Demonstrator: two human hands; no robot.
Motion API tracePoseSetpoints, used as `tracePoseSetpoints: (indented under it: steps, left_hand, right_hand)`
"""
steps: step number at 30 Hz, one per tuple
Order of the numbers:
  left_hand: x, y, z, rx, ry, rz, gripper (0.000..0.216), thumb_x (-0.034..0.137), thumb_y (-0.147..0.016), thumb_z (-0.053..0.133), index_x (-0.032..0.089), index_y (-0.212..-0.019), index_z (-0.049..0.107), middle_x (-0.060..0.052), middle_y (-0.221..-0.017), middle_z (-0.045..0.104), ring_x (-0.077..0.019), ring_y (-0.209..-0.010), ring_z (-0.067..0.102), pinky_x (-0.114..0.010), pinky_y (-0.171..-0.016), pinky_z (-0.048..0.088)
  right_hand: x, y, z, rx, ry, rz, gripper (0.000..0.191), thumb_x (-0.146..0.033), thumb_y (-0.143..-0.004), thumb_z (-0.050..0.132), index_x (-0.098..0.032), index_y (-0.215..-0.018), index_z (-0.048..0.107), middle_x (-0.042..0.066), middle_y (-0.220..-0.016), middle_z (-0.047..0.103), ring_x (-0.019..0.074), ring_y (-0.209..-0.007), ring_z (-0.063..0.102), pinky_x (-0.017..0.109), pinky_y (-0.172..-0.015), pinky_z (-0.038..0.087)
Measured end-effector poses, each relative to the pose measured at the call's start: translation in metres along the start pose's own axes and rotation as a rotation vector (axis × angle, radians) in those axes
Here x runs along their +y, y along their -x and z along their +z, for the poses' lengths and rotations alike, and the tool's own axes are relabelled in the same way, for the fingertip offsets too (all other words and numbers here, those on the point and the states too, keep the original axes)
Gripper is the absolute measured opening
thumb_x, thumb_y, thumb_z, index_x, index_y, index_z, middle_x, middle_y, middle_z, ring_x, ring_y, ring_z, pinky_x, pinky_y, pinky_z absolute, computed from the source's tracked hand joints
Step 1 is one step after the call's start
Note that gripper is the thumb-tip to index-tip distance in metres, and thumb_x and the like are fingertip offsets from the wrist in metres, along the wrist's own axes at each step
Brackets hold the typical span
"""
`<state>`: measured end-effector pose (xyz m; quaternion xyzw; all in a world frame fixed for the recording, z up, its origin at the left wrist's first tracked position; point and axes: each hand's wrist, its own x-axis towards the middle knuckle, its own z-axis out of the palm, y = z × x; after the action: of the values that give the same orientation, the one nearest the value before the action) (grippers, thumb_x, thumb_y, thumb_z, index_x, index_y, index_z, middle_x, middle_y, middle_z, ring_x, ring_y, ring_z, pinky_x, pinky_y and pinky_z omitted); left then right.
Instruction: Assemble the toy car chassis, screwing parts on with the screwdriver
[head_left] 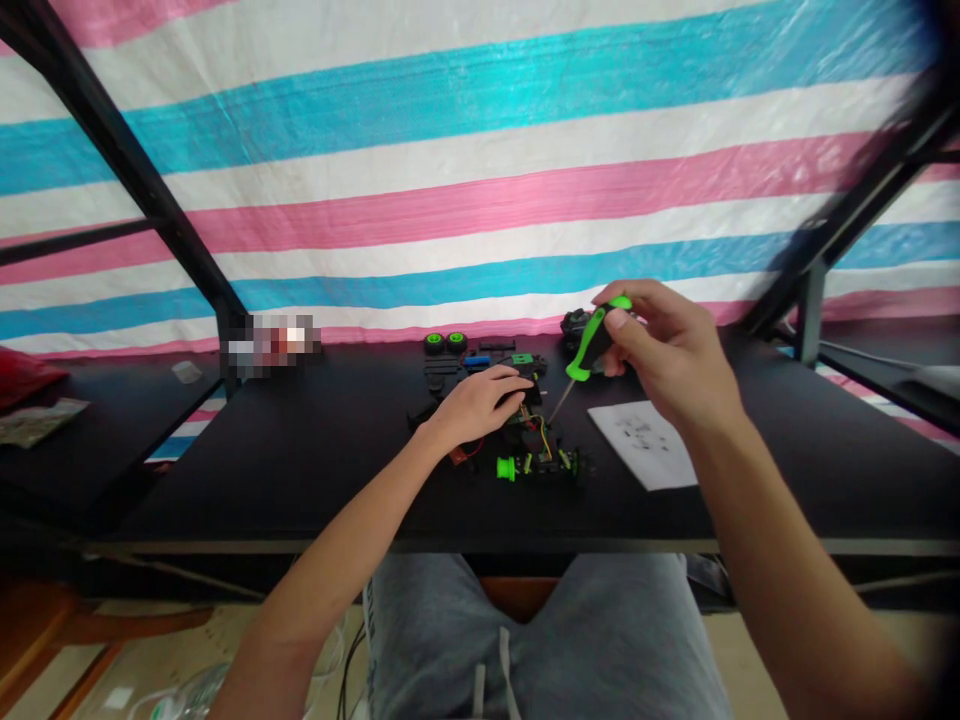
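A striped tarp [480,180] of pink, blue and white fills the background, and in front of it runs a black table [300,460] between dark metal posts.

From the head camera, the small toy car chassis [536,455] sits mid-table, wires showing, a green wheel [506,468] on its near end. It looks only partly assembled: two green wheels [445,342] lie loose at the far edge beside other black parts [442,372], and a dark block [574,325] sits apart to the right, so plenty seems left to do.

The left hand [480,400] lies palm down with curled fingers on the chassis's far end, pressing it steady. The right hand [664,345] is raised just above and right, fingers wrapped around a green-and-black screwdriver [589,345] whose tip angles down towards the chassis, close but seemingly not touching.

A white instruction sheet [649,445] lies just right of the car, under the right wrist.
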<state>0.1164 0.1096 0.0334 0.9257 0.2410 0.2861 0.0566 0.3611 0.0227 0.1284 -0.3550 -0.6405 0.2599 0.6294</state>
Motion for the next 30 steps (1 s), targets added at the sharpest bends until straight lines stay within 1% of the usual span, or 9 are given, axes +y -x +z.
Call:
tracePoseSetpoints:
  steps: [5, 8, 10, 13, 15, 18, 22, 27, 30]
  left_hand:
    - [0.001, -0.001, -0.001, 0.024, 0.007, 0.001, 0.033, 0.031, -0.116, 0.055, 0.018, -0.136, 0.078, -0.014, -0.136, 0.077, -0.0271, -0.125, 0.077, -0.045, -0.112, 0.063]
    - [0.004, -0.001, -0.001, 0.012, -0.001, -0.018, 0.033, 0.031, -0.117, 0.054, 0.018, -0.136, 0.078, -0.014, -0.136, 0.077, -0.0273, -0.125, 0.077, -0.044, -0.111, 0.063]
    - [0.006, 0.0, -0.001, -0.001, -0.009, -0.032, 0.033, 0.032, -0.117, 0.053, 0.018, -0.136, 0.077, -0.014, -0.137, 0.076, -0.0275, -0.125, 0.077, -0.044, -0.112, 0.063]
    - [0.008, 0.001, -0.001, -0.01, -0.012, -0.049, 0.033, 0.032, -0.117, 0.052, 0.018, -0.137, 0.075, -0.014, -0.139, 0.076, -0.0278, -0.127, 0.077, -0.044, -0.113, 0.063]
    - [0.009, 0.001, 0.0, -0.012, -0.007, -0.06, 0.035, 0.032, -0.117, 0.053, 0.016, -0.141, 0.072, -0.015, -0.142, 0.076, -0.0288, -0.128, 0.077, -0.045, -0.114, 0.063]
    - [0.009, 0.001, 0.0, -0.015, -0.003, -0.068, 0.038, 0.033, -0.117, 0.054, 0.013, -0.146, 0.068, -0.017, -0.144, 0.075, -0.0303, -0.132, 0.075, -0.046, -0.115, 0.062]
    - [0.01, 0.0, 0.001, -0.015, -0.018, -0.073, 0.035, 0.033, -0.117, 0.054, 0.016, -0.142, 0.071, -0.015, -0.142, 0.075, -0.0292, -0.132, 0.076, -0.045, -0.116, 0.062]
    - [0.01, 0.0, 0.001, -0.015, -0.037, -0.087, 0.035, 0.027, -0.115, 0.051, 0.016, -0.141, 0.071, -0.015, -0.142, 0.076, -0.0283, -0.13, 0.076, -0.044, -0.115, 0.063]
    - [0.009, 0.0, 0.001, -0.012, -0.043, -0.087, 0.037, 0.027, -0.116, 0.048, 0.015, -0.143, 0.071, -0.015, -0.142, 0.075, -0.0282, -0.13, 0.076, -0.044, -0.116, 0.062]
  right_hand:
    - [-0.002, -0.001, 0.002, -0.015, 0.01, -0.019, 0.026, -0.05, -0.099, 0.084, -0.032, -0.119, 0.081, -0.002, -0.095, 0.07, 0.0062, -0.048, 0.051, 0.026, -0.043, 0.039]
    - [-0.005, 0.001, 0.0, -0.051, 0.036, -0.011, 0.029, -0.05, -0.102, 0.08, -0.034, -0.127, 0.081, -0.001, -0.092, 0.071, 0.0075, -0.049, 0.053, 0.027, -0.043, 0.041]
    - [-0.007, 0.004, -0.001, -0.079, 0.019, 0.007, 0.029, -0.05, -0.104, 0.079, -0.034, -0.127, 0.081, 0.0, -0.097, 0.075, 0.0075, -0.049, 0.055, 0.027, -0.044, 0.043]
    - [-0.009, 0.008, -0.003, -0.101, -0.032, 0.053, 0.027, -0.049, -0.105, 0.077, -0.033, -0.127, 0.08, 0.003, -0.105, 0.08, 0.0109, -0.055, 0.064, 0.03, -0.05, 0.051]
    - [-0.009, 0.01, -0.002, -0.089, -0.045, 0.072, 0.027, -0.048, -0.105, 0.078, -0.032, -0.126, 0.081, 0.002, -0.095, 0.079, 0.0137, -0.059, 0.069, 0.03, -0.053, 0.053]
    - [-0.009, 0.011, 0.002, -0.02, -0.045, 0.063, 0.025, -0.047, -0.1, 0.084, -0.031, -0.12, 0.083, 0.0, -0.08, 0.073, 0.0128, -0.055, 0.065, 0.029, -0.052, 0.05]
    - [-0.008, 0.01, 0.006, 0.05, -0.064, 0.058, 0.024, -0.043, -0.097, 0.088, -0.03, -0.116, 0.086, -0.001, -0.078, 0.07, 0.0125, -0.052, 0.06, 0.03, -0.048, 0.047]
    - [-0.01, 0.007, 0.007, -0.047, 0.027, 0.019, 0.028, -0.042, -0.104, 0.08, -0.031, -0.129, 0.085, -0.002, -0.073, 0.067, 0.0122, -0.052, 0.062, 0.028, -0.051, 0.051]
    - [-0.014, 0.005, 0.006, -0.122, 0.062, 0.02, 0.032, -0.046, -0.106, 0.076, -0.032, -0.134, 0.083, -0.001, -0.077, 0.071, 0.0114, -0.052, 0.065, 0.027, -0.05, 0.052]
